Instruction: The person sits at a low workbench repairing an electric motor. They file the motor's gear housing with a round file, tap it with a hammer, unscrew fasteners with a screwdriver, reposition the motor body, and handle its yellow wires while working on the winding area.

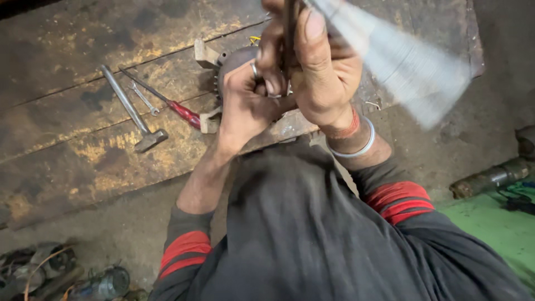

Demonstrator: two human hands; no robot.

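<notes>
My right hand [326, 72] is closed around a dark upright rod [289, 25], thumb pressed along it. A grey metallic shape [407, 67], blurred by motion, fans out from beside that thumb toward the right. My left hand [245, 108], with a ring on one finger, is clenched just below, and its fingers seem to curl round the rod's lower part. Both hands are over a round grey metal housing [233, 60] with mounting lugs, which lies on a worn wooden board [67, 67]. My hands hide most of the housing.
Left of the housing, a hammer [134, 114], a small wrench [144, 99] and a red-handled screwdriver [181, 111] lie on the board. A rusty cylindrical part [490, 178] lies by a green surface [496, 226] at the right. Metal clutter [61, 273] sits at the lower left.
</notes>
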